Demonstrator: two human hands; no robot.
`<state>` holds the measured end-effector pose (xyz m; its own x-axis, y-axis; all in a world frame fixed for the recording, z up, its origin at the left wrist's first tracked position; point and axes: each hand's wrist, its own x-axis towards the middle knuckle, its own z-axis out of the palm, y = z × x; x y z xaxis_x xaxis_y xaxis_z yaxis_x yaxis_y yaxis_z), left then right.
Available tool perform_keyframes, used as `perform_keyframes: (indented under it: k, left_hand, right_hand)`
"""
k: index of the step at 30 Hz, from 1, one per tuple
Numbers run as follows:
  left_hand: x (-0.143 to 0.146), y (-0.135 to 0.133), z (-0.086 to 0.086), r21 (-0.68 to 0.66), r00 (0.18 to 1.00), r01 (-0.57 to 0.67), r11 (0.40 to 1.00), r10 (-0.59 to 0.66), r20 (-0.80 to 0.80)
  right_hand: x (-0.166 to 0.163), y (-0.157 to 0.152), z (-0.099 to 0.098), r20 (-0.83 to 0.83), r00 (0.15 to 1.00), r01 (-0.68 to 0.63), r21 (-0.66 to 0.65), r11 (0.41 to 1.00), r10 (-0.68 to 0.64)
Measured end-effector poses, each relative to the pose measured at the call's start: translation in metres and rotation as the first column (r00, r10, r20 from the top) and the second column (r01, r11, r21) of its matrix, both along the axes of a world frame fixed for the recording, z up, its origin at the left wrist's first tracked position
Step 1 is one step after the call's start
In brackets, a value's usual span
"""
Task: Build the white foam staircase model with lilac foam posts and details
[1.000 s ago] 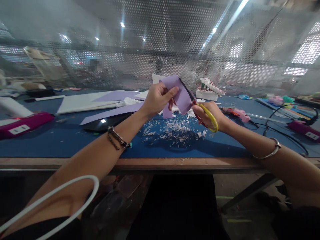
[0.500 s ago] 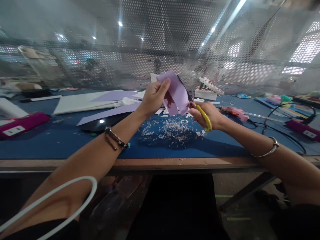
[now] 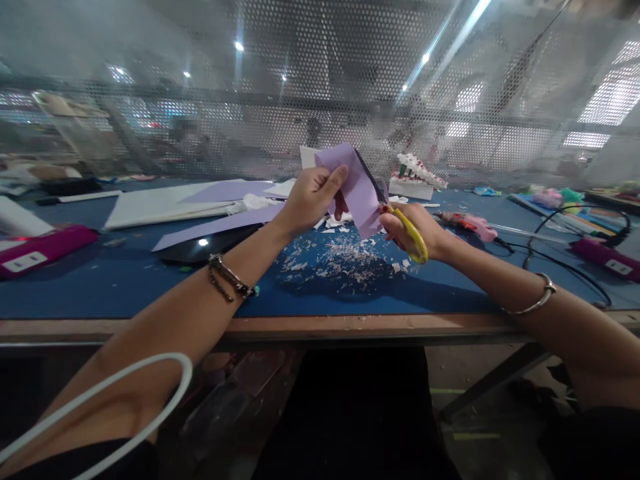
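My left hand (image 3: 311, 199) pinches a folded piece of lilac paper (image 3: 356, 188) and holds it up above the blue table (image 3: 125, 280). My right hand (image 3: 417, 225) grips yellow-handled scissors (image 3: 407, 227); their dark blades run up along the paper's right edge. Below both hands lies a scatter of small white and lilac paper scraps (image 3: 345, 260). A beaded bracelet sits on my left wrist, a silver bangle on my right.
Lilac and white sheets (image 3: 200, 207) lie at the left with a dark tablet (image 3: 210, 243). Magenta boxes (image 3: 45, 247) sit at both ends. A pink glue gun (image 3: 470, 225), black cables (image 3: 565, 257) and a white decorated model (image 3: 417, 177) are at the right. A perforated screen stands behind.
The paper has tilted slightly in my left hand, and the scissors have worked along its right edge. Both hands stay in nearly the same place above the scraps.
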<state>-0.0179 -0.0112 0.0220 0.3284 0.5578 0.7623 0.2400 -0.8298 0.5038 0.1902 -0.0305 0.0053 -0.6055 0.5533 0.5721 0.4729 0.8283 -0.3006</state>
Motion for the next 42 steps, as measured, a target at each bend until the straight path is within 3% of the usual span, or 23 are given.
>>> perform_keyframes:
  k: [20, 42]
  left_hand:
    - [-0.0016, 0.0004, 0.0003, -0.036, 1.000, -0.002, 0.999, 0.002, -0.012]
    - [-0.0003, -0.0028, 0.0018, -0.042, 1.000, -0.015, 0.999, 0.015, -0.002]
  right_hand:
    - [-0.0024, -0.0015, 0.0006, -0.032, 0.998, 0.047, 0.010, 0.999, -0.047]
    - [-0.0036, -0.0065, 0.0012, -0.052, 0.993, 0.096, -0.140, 0.986, -0.104]
